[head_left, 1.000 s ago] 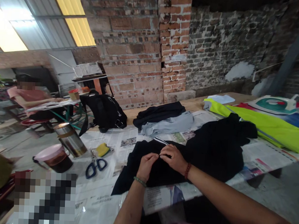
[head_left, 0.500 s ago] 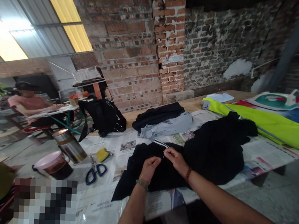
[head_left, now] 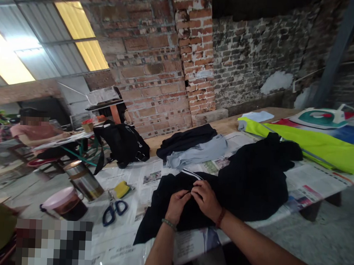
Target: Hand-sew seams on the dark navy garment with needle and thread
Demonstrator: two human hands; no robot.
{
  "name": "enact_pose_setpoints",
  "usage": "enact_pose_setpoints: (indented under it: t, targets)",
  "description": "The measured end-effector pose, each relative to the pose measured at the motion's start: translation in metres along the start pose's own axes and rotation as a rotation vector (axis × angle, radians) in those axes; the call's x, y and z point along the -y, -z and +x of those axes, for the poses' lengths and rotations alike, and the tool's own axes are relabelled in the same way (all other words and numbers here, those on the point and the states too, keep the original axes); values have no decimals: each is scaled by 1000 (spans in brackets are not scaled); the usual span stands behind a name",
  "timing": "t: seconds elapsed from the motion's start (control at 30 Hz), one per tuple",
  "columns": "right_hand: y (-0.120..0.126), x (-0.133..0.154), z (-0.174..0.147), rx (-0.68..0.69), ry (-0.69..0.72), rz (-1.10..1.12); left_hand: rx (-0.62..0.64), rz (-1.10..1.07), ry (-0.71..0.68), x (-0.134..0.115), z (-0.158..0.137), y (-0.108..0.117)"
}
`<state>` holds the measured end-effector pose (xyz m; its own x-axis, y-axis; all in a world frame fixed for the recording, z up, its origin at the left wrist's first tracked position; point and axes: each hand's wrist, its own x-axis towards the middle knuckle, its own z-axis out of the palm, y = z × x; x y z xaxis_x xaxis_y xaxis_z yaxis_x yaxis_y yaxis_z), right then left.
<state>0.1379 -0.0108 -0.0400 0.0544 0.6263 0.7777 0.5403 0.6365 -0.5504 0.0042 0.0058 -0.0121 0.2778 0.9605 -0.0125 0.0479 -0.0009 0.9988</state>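
My left hand [head_left: 178, 205] and my right hand [head_left: 205, 198] meet fingertip to fingertip above a black garment [head_left: 162, 204] with white stripes. Both are closed in a pinch. A thin, pale sliver like a sewing needle showed at my right fingertips half a second ago; my fingers now cover most of it. Whether my left fingers grip the needle, a thread or cloth is hidden. More bunched black cloth [head_left: 253, 182] lies to the right of my right hand. Scissors with blue handles [head_left: 115, 212] rest on the newspaper to the left.
Behind the scissors are a yellow object [head_left: 122, 189], a lidded cup [head_left: 65, 205] and a steel flask [head_left: 83, 180]. Further back lie a black bag [head_left: 125, 144], folded grey cloth [head_left: 198, 149], a neon-yellow garment [head_left: 305, 148] and an iron [head_left: 320, 117]. A person [head_left: 36, 132] sits at another table.
My right hand has moved slightly left and down, so its fingertips now meet the left ones. The needle-like sliver has gone mostly out of sight. The view has shifted slightly.
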Motion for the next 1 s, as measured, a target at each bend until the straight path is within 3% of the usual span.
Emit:
enact_pose_setpoints:
  t: [0.17,0.27,0.6,1.0]
  targets:
    - [2,5,-5,1,227,-107,0,53,-28,2,1,-1]
    - [3,6,-5,28,284,-129,25,66,-33,4,3,0]
    - [4,7,-3,70,114,-125,46,77,-18,2,0,-5]
    - [7,4,0,88,61,-105,23,137,-65,7,4,-3]
